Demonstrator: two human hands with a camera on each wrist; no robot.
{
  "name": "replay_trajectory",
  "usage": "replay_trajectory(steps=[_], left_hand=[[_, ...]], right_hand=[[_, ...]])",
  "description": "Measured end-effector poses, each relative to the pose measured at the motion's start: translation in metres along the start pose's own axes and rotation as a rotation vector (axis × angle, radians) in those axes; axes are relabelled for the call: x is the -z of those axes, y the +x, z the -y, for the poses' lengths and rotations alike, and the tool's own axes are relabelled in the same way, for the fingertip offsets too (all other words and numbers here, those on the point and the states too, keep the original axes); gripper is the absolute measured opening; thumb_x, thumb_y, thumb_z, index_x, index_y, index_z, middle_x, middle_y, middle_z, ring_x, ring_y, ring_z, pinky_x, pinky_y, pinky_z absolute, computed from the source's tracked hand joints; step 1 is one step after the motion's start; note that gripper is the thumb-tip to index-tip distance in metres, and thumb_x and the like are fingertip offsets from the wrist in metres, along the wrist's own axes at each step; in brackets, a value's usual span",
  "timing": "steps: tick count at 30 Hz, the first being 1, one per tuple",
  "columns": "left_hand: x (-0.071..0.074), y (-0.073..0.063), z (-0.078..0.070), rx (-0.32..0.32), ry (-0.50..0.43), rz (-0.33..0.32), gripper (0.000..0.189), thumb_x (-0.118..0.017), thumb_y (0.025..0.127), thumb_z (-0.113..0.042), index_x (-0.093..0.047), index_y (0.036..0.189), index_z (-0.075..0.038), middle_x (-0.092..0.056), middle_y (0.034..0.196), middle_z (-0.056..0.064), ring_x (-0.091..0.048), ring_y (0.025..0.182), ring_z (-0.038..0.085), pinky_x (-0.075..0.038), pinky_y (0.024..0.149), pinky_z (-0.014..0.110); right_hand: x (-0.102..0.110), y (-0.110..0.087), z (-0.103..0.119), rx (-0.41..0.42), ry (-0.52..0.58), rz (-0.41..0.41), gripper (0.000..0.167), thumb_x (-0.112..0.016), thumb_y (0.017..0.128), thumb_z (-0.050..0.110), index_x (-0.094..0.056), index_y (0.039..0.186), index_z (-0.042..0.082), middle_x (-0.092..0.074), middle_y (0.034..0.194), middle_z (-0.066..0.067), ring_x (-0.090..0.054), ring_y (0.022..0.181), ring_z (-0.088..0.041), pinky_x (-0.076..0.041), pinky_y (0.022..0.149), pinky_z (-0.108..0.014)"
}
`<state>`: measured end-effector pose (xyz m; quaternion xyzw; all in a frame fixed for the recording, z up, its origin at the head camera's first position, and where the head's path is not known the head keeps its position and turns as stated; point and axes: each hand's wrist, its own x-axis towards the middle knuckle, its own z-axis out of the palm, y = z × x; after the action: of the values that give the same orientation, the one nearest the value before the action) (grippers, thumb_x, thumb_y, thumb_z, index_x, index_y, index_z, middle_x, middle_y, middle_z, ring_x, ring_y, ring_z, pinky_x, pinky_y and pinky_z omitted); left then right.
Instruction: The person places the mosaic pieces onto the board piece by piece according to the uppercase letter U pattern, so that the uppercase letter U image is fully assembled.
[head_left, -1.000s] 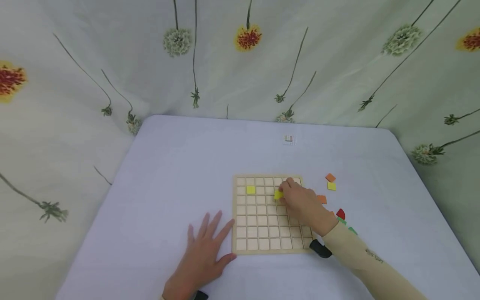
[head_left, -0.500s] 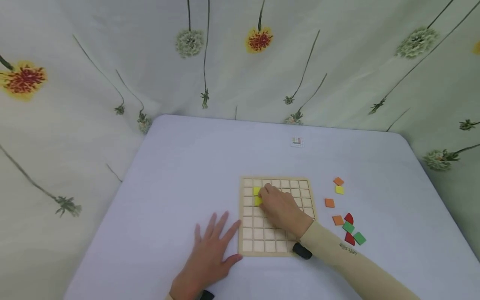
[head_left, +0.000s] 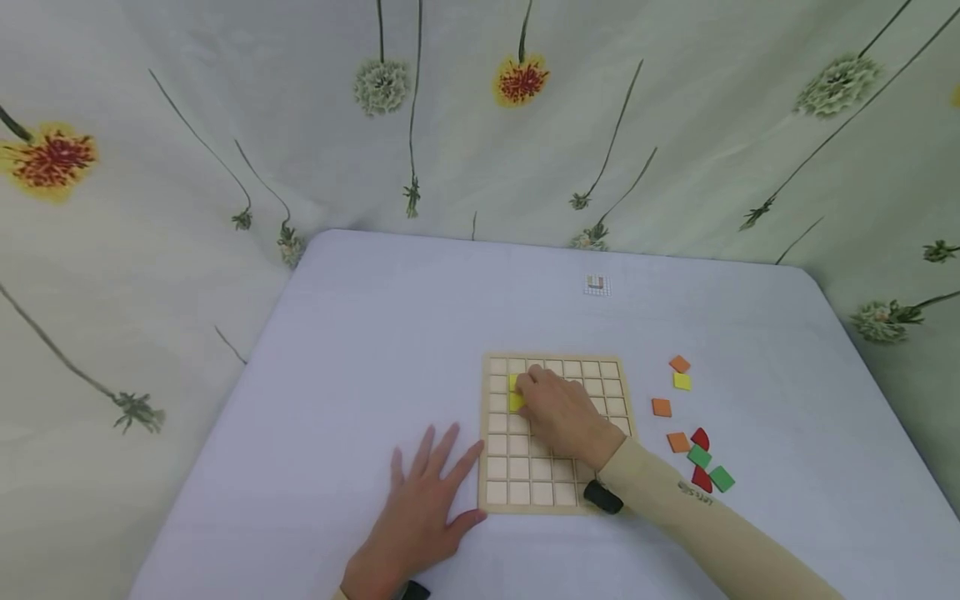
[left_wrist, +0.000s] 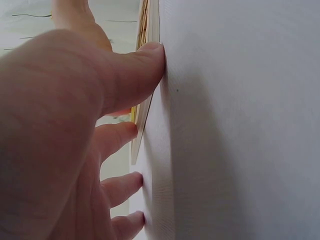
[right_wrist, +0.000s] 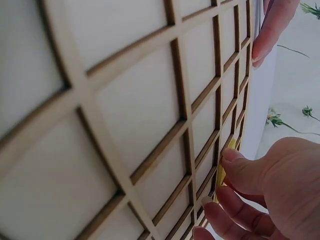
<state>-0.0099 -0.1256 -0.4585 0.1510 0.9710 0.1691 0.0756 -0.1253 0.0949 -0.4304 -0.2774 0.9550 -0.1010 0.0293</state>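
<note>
A light wooden grid board [head_left: 517,492] of square cells lies on the white table. My right hand [head_left: 558,408] reaches over its upper left part. Thumb and fingers pinch a yellow square tile [right_wrist: 220,175] low at the cells, partly covered by the fingertips. In the head view this tile [head_left: 516,402] sits directly below another yellow tile [head_left: 512,380] lying in a cell, which the fingers partly cover. My left hand [head_left: 416,517] rests with spread fingers on the table, thumb and index fingertip [left_wrist: 131,131] against the board's left edge.
Right of the board lie loose pieces: orange tiles [head_left: 662,407], a yellow tile [head_left: 682,382], green tiles [head_left: 722,478] and red quarter-round pieces [head_left: 701,438]. A small printed card [head_left: 597,285] lies near the table's far edge. A flowered cloth [head_left: 465,125] hangs behind.
My right hand has carried the yellow tile leftward across the board to the cell below the other yellow tile, then stayed there. The left hand keeps its place; the head view shifted slightly.
</note>
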Motion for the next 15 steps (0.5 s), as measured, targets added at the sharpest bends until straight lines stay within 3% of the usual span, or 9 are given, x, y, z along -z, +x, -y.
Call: replay_trajectory(steps=[9, 15], left_hand=[[-0.001, 0.003, -0.003, 0.008, -0.002, 0.017, 0.083, -0.077, 0.085, -0.053, -0.039, 0.156, -0.034, -0.028, 0.169, 0.008, -0.022, 0.155, 0.043, -0.02, 0.11, 0.082], [-0.001, 0.003, -0.002, 0.026, 0.01, 0.031, 0.084, -0.076, 0.085, -0.054, -0.038, 0.157, -0.035, -0.027, 0.169, 0.008, -0.021, 0.156, 0.042, -0.019, 0.112, 0.081]], right_hand=[[0.003, -0.007, -0.009, -0.022, 0.043, -0.009, 0.022, -0.073, 0.095, 0.022, -0.066, 0.112, 0.01, -0.058, 0.091, 0.002, -0.05, 0.075, -0.008, -0.045, 0.058, -0.024], [0.008, -0.022, -0.035, -0.046, 0.069, -0.084, 0.024, -0.072, 0.095, 0.018, -0.067, 0.116, 0.009, -0.065, 0.106, -0.001, -0.058, 0.078, -0.009, -0.043, 0.053, -0.021]])
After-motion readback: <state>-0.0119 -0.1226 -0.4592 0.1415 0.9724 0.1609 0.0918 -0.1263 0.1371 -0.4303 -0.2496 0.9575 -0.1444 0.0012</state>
